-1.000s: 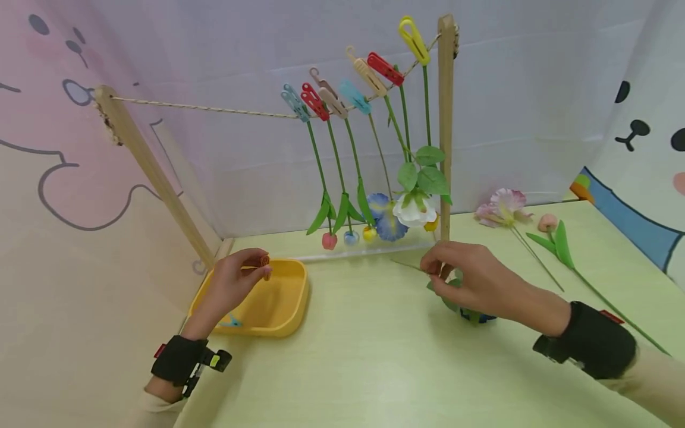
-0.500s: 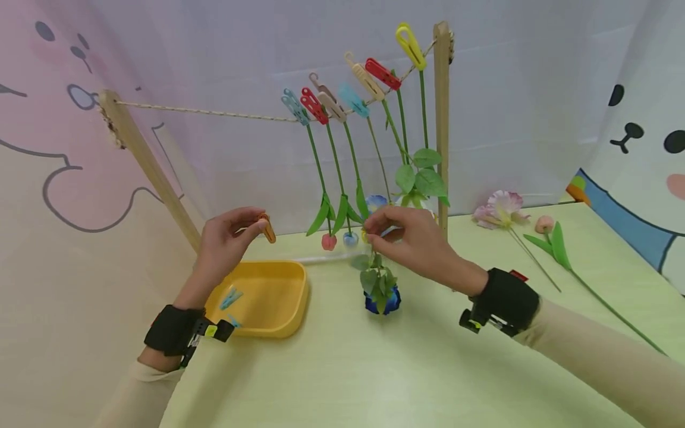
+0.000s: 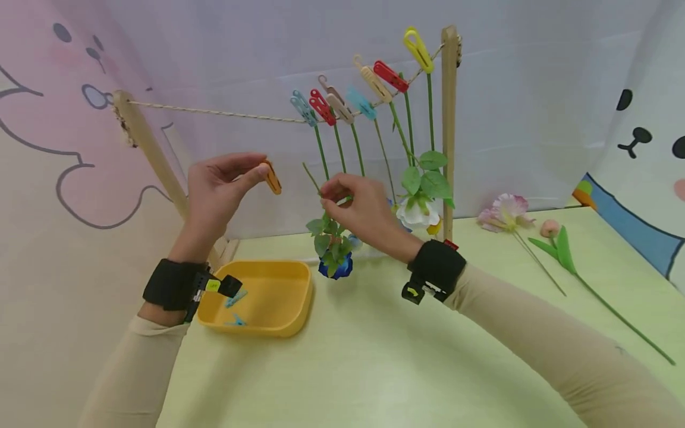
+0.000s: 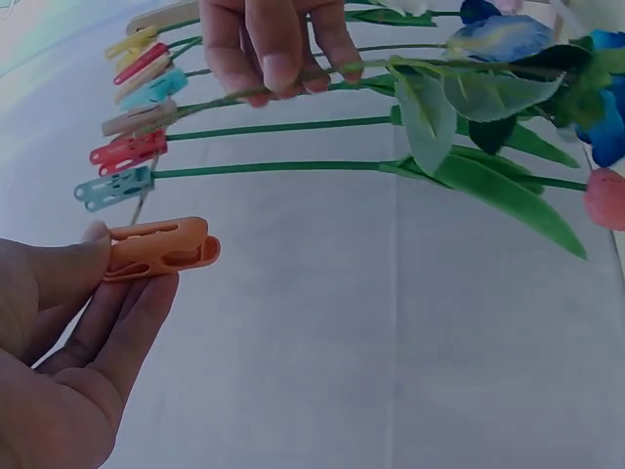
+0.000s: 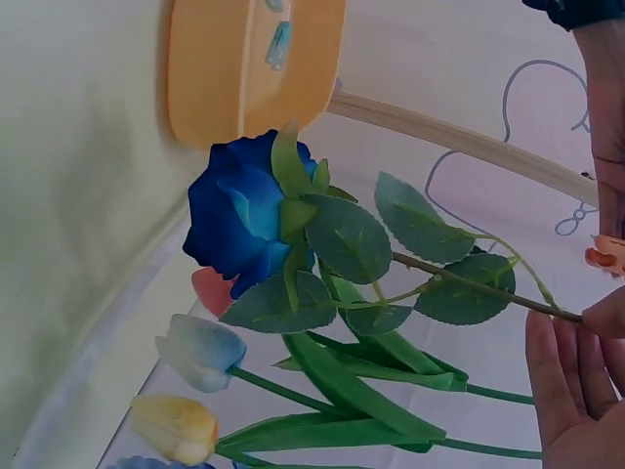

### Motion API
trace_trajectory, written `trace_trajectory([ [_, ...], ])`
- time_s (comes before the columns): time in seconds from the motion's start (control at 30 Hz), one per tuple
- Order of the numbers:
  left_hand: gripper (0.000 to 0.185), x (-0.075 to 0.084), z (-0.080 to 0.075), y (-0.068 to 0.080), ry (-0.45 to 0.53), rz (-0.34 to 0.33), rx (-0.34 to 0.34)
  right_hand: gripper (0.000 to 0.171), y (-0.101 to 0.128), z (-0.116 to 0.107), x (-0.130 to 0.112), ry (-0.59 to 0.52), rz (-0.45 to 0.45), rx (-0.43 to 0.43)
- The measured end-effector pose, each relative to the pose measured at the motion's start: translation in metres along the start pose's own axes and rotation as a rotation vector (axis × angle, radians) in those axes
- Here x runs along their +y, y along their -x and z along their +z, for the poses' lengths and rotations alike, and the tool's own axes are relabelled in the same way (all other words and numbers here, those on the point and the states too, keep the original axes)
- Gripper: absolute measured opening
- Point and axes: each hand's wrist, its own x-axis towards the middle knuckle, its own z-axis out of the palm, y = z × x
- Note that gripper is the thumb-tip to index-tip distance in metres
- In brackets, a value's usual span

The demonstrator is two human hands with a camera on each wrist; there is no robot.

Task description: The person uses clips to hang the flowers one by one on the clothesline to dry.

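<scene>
My left hand [image 3: 222, 184] pinches an orange clothespin [image 4: 161, 248] between thumb and fingers, below the cord and left of the hanging flowers. In my right hand [image 3: 358, 205] is the stem of a blue rose [image 5: 244, 210], gripped between thumb and fingers with the bloom pointing down. The stem's cut end rises above that hand, in front of the hung tulips. A cord [image 3: 214, 112] runs between two wooden posts. Several coloured clothespins [image 3: 323, 108] clip flowers upside down along its right part, among them a white rose [image 3: 417, 211].
A yellow tray [image 3: 257, 330] at the left holds blue clothespins [image 3: 235, 298]. At the right of the table lie a pink flower [image 3: 505, 212] and a peach tulip [image 3: 549, 228]. The right post [image 3: 449, 131] and left post [image 3: 152, 154] stand upright beside the cloth backdrop.
My right hand has lifted the blue rose from the table and carried it left, turning it bloom down. The left hand has risen from the tray towards the cord with the orange clothespin.
</scene>
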Motion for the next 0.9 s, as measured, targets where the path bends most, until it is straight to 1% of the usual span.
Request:
trace_trajectory([
  [0.1, 0.026, 0.014, 0.004, -0.014, 0.003, 0.017, 0.045, 0.012, -0.013, 0.007, -0.003, -0.001, -0.013, 0.046],
  [0.17, 0.025, 0.022, 0.007, -0.021, 0.007, 0.017, 0.081, 0.013, -0.021, 0.012, -0.005, -0.005, -0.014, 0.076],
  [0.33, 0.023, 0.034, 0.011, -0.037, 0.046, 0.045, 0.134, 0.012, -0.036, 0.02, -0.01, -0.011, 0.01, 0.123],
  [0.43, 0.023, 0.037, 0.012, -0.047, 0.104, 0.052, 0.151, 0.011, -0.043, 0.021, -0.012, -0.006, 0.021, 0.144],
  [0.5, 0.022, 0.039, 0.011, -0.054, 0.17, 0.047, 0.164, 0.012, -0.047, 0.021, -0.013, -0.007, 0.017, 0.154],
  [0.67, 0.017, 0.042, 0.012, -0.071, 0.323, 0.08, 0.199, 0.014, -0.054, 0.023, -0.016, -0.018, 0.013, 0.171],
  [0.77, 0.017, 0.043, 0.015, -0.079, 0.362, 0.096, 0.193, 0.015, -0.057, 0.024, -0.016, -0.03, 0.03, 0.186],
  [0.9, 0.018, 0.039, 0.019, -0.085, 0.368, 0.092, 0.171, 0.015, -0.059, 0.028, -0.017, -0.044, 0.054, 0.203],
])
